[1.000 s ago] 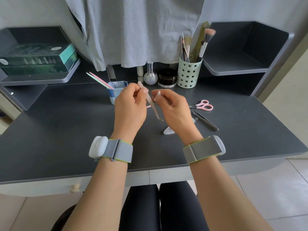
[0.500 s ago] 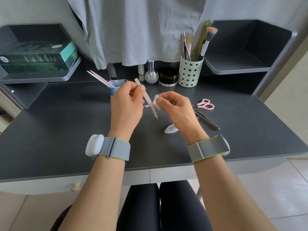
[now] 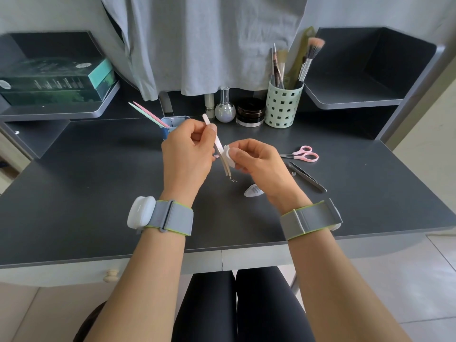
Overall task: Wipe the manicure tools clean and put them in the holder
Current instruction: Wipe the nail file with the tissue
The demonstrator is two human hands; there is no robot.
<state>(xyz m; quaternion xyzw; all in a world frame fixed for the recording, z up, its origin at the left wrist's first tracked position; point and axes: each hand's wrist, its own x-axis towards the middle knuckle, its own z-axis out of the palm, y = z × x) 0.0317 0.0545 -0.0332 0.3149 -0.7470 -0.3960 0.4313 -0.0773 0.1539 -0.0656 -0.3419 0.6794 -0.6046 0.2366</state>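
Scissors [image 3: 303, 154] and tweezers [image 3: 307, 177] on desk [image 3: 86, 193], right. Holder [image 3: 172, 124] behind left hand [image 3: 186, 154]. Brush cup [image 3: 282, 104] right of jar [image 3: 250, 112].

Dark grey bench [image 3: 98, 193] with 2 raised corner shelves, left [image 3: 61, 112] and right [image 3: 352, 99]; grey cloth [image 3: 209, 45] hangs at the far wall; pale tiled floor [image 3: 407, 280] at right.
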